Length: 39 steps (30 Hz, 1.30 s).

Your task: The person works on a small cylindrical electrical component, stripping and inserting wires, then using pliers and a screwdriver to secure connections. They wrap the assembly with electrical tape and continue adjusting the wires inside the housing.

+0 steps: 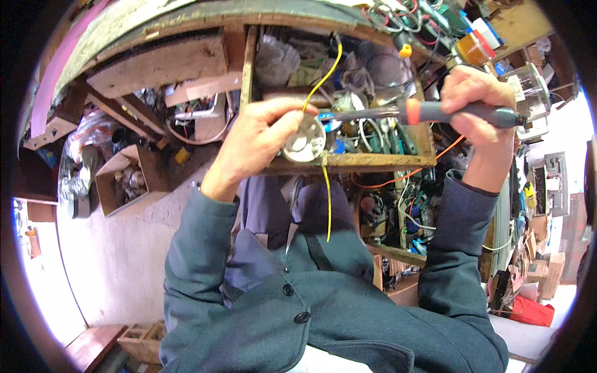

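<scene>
My left hand [258, 133] pinches a small round white plastic piece [306, 140] by its upper left rim, at the front edge of an open wooden drawer. A yellow wire [323, 78] runs up from my left fingertips. Below the piece, a yellow wire end [328, 205] hangs over the drawer edge. In my right hand [476, 99] is a soldering iron [435, 114] with a dark grey handle and orange collar, held level. Its metal shaft points left, the tip close to the white piece and a bit of blue. Whether the tip touches anything, I cannot tell.
The wooden drawer [360, 163] holds wires, tools and loose parts. An orange cord [429, 163] curves past its right front corner. Another cluttered compartment [404, 214] lies below right. A cardboard box [127, 180] stands at left. Tangled cables [398, 18] lie at the back.
</scene>
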Motion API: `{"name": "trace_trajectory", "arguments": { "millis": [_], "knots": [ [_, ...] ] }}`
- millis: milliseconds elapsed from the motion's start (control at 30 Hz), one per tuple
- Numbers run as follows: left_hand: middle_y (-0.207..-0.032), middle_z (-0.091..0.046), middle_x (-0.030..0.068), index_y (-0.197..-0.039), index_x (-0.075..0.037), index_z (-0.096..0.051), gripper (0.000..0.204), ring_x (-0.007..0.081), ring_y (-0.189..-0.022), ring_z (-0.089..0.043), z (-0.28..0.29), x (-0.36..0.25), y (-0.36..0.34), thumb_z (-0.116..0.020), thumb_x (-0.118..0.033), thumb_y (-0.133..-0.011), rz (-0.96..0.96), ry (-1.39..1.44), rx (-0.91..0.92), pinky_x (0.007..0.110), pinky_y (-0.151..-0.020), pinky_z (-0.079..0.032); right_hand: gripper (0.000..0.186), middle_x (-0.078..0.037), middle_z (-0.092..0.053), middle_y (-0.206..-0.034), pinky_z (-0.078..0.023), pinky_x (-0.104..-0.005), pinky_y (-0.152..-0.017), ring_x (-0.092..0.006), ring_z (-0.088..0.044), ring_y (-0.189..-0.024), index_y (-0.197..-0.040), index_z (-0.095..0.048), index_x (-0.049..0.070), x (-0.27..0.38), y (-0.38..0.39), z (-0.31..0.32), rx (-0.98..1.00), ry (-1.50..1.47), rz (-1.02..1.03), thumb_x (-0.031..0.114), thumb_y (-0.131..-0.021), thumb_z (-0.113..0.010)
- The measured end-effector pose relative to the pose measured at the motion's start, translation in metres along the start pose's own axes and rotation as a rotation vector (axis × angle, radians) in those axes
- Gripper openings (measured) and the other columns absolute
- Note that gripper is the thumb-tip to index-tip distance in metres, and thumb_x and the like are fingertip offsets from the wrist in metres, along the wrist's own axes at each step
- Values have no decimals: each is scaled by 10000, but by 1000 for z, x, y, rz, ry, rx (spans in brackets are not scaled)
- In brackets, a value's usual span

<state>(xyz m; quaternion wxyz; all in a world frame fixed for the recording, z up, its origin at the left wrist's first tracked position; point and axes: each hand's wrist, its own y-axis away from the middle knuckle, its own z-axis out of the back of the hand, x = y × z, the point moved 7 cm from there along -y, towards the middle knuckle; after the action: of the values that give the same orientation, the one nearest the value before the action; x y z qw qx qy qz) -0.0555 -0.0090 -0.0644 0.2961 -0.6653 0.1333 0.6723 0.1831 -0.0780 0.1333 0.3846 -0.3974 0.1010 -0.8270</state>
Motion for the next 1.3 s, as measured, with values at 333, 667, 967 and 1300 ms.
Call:
{"name": "trace_trajectory", "arguments": {
  "millis": [333,667,967,1300],
  "knots": [
    [-998,-758,0,-1188,15,-779,270,72,-901,-634,3,-4,1,-598,-124,-1044,22,-9,-85,258,-809,-512,253,8,-609,-725,-361,-197,-431,-57,-526,-564,-1054,-604,59,-43,34,171,-1220,-76,-131,88,-940,-828],
    [-913,-729,-33,-1221,5,-779,254,23,-779,-602,9,6,11,-610,-102,-1064,93,84,-185,213,-688,-496,178,-94,-783,-846,-569,-282,-548,-127,-685,-645,-938,-706,14,-188,2,293,-1359,153,-361,179,-996,-737],
    [-806,-668,-61,-1229,-6,-779,239,7,-692,-527,7,4,11,-629,-80,-1058,65,41,-206,215,-595,-435,176,-80,-785,-805,-576,-293,-556,-136,-693,-599,-935,-736,55,-238,-21,341,-1318,421,-537,214,-1007,-717],
    [-866,-765,48,-1201,-1,-781,238,50,-733,-626,1,-9,5,-629,-99,-1047,58,-21,-198,258,-659,-526,176,-88,-780,-891,-580,-318,-558,-172,-701,-681,-1065,-674,36,-291,-10,386,-1178,148,-616,207,-1065,-635]
  ]
}}
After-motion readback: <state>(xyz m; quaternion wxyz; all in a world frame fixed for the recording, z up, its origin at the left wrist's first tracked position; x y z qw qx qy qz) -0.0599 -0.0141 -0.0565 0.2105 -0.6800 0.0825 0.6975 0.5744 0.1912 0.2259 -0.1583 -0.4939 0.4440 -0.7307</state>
